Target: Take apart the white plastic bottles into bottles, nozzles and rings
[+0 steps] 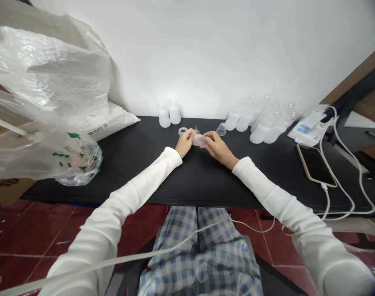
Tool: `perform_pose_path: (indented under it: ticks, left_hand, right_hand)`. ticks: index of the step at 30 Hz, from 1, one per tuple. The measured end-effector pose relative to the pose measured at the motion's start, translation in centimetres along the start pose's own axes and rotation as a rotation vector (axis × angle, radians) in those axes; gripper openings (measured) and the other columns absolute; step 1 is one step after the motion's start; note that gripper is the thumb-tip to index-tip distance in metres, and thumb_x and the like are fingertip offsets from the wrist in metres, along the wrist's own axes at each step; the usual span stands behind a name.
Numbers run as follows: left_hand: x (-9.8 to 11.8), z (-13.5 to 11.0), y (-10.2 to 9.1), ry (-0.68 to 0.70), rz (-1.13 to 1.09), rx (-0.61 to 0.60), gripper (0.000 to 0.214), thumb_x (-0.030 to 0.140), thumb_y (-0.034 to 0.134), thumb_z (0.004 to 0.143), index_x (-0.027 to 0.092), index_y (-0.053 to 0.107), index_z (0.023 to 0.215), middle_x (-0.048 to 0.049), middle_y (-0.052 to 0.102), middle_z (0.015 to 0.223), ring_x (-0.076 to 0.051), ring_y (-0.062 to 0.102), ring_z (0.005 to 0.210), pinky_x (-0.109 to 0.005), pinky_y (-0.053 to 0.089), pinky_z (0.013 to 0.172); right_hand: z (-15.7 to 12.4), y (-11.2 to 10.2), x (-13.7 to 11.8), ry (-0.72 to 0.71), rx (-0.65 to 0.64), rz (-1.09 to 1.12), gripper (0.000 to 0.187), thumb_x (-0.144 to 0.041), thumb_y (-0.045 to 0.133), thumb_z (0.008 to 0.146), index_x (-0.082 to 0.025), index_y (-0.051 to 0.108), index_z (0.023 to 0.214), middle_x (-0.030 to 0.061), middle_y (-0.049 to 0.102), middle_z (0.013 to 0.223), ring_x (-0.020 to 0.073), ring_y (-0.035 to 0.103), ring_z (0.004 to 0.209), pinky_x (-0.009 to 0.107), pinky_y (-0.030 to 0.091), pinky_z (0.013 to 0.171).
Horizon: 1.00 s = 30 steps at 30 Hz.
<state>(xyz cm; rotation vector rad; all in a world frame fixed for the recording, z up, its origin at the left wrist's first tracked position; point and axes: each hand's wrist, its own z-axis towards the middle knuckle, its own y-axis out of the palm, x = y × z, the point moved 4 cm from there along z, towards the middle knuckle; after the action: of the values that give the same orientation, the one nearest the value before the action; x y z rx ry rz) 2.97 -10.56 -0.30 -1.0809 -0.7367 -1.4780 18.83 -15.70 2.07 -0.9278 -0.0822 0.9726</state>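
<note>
Now both hands meet at the middle of the black tabletop, with a small clear plastic piece between them, lying just above the surface. The right hand is closed around it, fingers wrapped over the top. The left hand comes in from the other side with its fingers curled toward the piece; they seem to touch it, but how firmly they grip is hard to tell from this view.

Nearby sit a translucent ring and a clear funnel-shaped cup. If the smooth plastic slipped from the fingers, it could knock either one or roll along the tabletop. Too much twisting or squeezing could also crack or deform so thin a part. Further back, two frosted plastic bottles stand to the left and a cluster of clear-topped bottles to the right, close enough to topple if an elbow swung wide.

On the right, a phone lies beside a white charging cable and a flat white package. At left, a clear plastic bag slumps against a white sack. Behind it all rises a white wall — and below the table edge, past plaid trousers, runs a dark red tile floor.
</note>
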Motion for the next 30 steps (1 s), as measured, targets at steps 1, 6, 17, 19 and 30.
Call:
perform_pose_path:
  ticks: [1,6,17,19,30]
  left_hand:
    - [0.0,0.0,-0.1,-0.015,0.005,-0.004,0.052,0.071,0.052,0.091,0.022,0.047,0.073,0.0024,0.043,0.064,-0.013,0.045,0.06,-0.032,0.043,0.063]
    - [1.6,-0.6,0.3,0.044,0.034,-0.067,0.043,0.06,0.047,0.098,0.021,0.057,0.082,-0.0016,0.059,0.075,-0.016,0.058,0.077,-0.034,0.049,0.079]
    - [3.5,-1.5,1.5,0.298,0.261,-0.155,0.046,0.064,0.056,0.093,0.021,0.071,0.088,-0.007,0.072,0.095,-0.02,0.062,0.09,-0.036,0.051,0.083]
    - [3.4,-1.5,1.3,0.252,0.25,-0.136,0.046,0.065,0.056,0.093,0.021,0.071,0.089,-0.0063,0.073,0.094,-0.02,0.062,0.088,-0.037,0.05,0.085]
    - [1.9,-0.7,0.4,0.102,0.112,-0.126,0.036,0.054,0.061,0.091,0.02,0.057,0.079,-0.0005,0.058,0.08,-0.016,0.052,0.077,-0.033,0.046,0.079]
  right_hand:
    - [0.0,0.0,-0.1,-0.011,0.008,-0.009,0.031,-0.047,0.051,0.101,-0.025,0.062,0.12,0.0107,0.062,0.113,0.0235,0.062,0.101,0.04,0.055,0.089]
    - [-0.1,-0.7,1.1,0.166,0.202,0.016,0.043,-0.056,0.054,0.098,-0.02,0.058,0.119,0.0117,0.064,0.106,0.0242,0.064,0.093,0.041,0.056,0.082]
    - [-0.2,-1.6,1.7,0.4,0.262,0.124,0.05,-0.067,0.034,0.1,-0.024,0.051,0.083,-0.0007,0.056,0.071,0.0147,0.052,0.062,0.031,0.041,0.065]
    - [-0.2,-1.6,1.6,0.402,0.255,0.137,0.049,-0.067,0.035,0.099,-0.024,0.05,0.083,-0.0014,0.055,0.07,0.0143,0.051,0.061,0.03,0.041,0.065]
    - [-0.2,-0.7,1.9,0.374,0.148,0.167,0.045,-0.066,0.049,0.095,-0.022,0.057,0.097,0.0013,0.061,0.082,0.0154,0.054,0.068,0.03,0.046,0.068]
